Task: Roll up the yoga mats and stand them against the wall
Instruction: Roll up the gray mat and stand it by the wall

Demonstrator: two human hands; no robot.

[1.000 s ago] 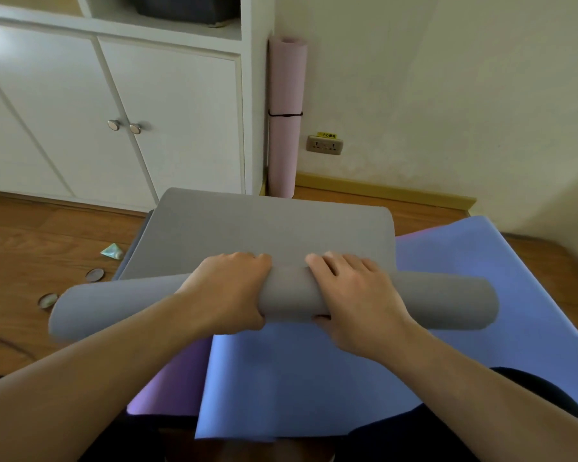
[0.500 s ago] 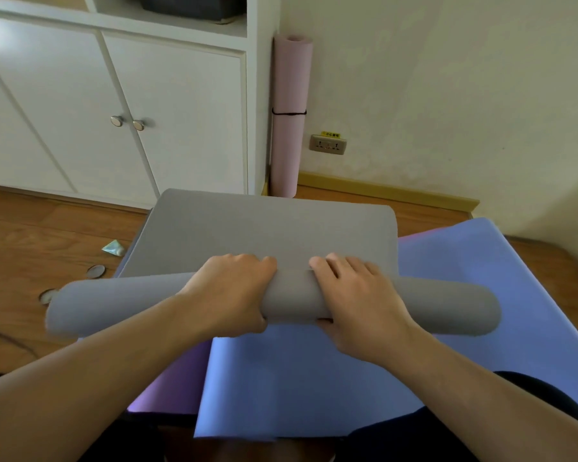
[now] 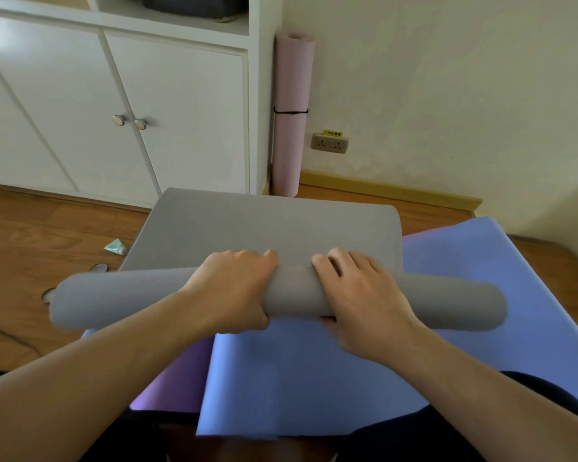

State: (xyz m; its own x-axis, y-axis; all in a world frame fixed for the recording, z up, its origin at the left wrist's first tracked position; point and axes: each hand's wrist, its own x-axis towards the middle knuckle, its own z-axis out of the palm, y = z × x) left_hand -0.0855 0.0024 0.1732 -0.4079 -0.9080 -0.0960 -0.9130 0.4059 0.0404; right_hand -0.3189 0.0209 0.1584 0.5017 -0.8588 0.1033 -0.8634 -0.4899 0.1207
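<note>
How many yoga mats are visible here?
4: pink mat rolled, standing by the wall; grey mat half rolled; blue mat flat beneath it; purple mat under the blue. More may be hidden.

Soft even daylight, faint shadows; wide-angle bending at edges, slight blur

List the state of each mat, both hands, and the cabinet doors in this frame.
Grey mat: partly rolled, far part flat.
Blue mat: unrolled, flat under the grey one.
Pink mat: rolled, tied, upright against the wall.
Left hand: grips the grey roll.
Right hand: curled over the roll.
Cabinet doors: closed.
</note>
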